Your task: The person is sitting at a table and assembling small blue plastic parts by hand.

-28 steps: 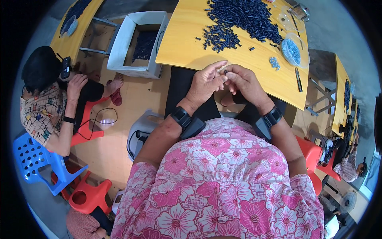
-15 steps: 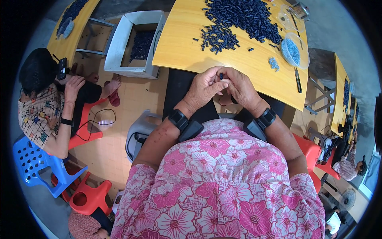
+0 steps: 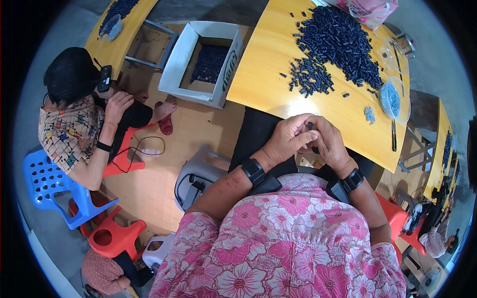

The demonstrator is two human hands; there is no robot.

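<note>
Yellow bench carries a dark pellet pile. Left hand and right hand meet below its edge. Fingers look pinched on a small dark piece.

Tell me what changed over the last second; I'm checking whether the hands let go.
Both hands, left hand and right hand, drew slightly back from the yellow table toward the body, staying pressed together on a small dark piece. Nothing was let go. The pile of dark pieces and white box stayed put.
</note>
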